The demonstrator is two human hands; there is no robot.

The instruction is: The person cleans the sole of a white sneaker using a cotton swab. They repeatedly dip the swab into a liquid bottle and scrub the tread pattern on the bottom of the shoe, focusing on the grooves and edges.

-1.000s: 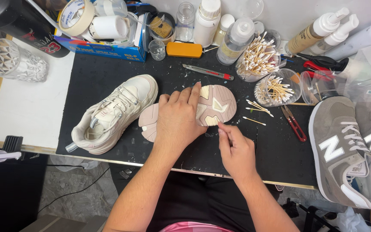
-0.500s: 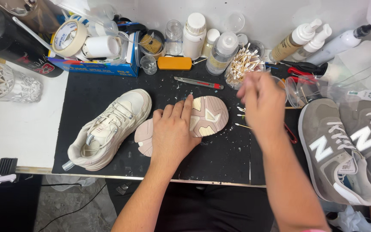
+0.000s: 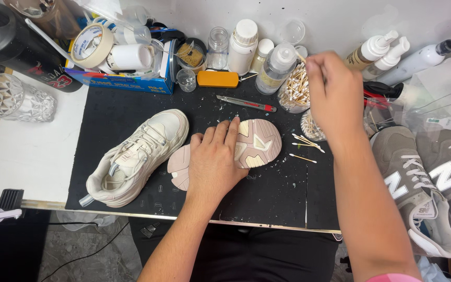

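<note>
Risks first. The right hand (image 3: 332,91) sits above a crowded upper centre of the frame: a clear tub of cotton swabs (image 3: 294,91), a squeeze bottle (image 3: 277,65) just left of it, a second swab tub (image 3: 311,128) mostly hidden under the wrist. A careless sweep of the wrist could tip either tub and scatter swabs over the black mat (image 3: 131,99); the bottle looks top-heavy and could go over as well. Loose swabs (image 3: 304,141) already lie right of centre, near the sole. A box cutter (image 3: 246,103) lies just above the left fingertips; whether its blade is out I cannot tell.

The detached sole (image 3: 254,143), tread side up, pink and cream, lies flat at centre frame. If the left hand (image 3: 212,162) eases off, it could slide on the mat, which is littered with pale flecks.

Pose. Left hand: palm down, fingers extended and close together, pressing flat on the sole's middle and gripping nothing. Forearm enters from lower centre.

Right hand: raised, back to the camera, fingers curled in, pinching one cotton swab (image 3: 301,56) whose tip pokes out upper left of the knuckles. Forearm runs from lower right.

A cream sneaker (image 3: 137,154) lies just left of the sole; grey sneakers (image 3: 418,188) sit at the right edge.
</note>
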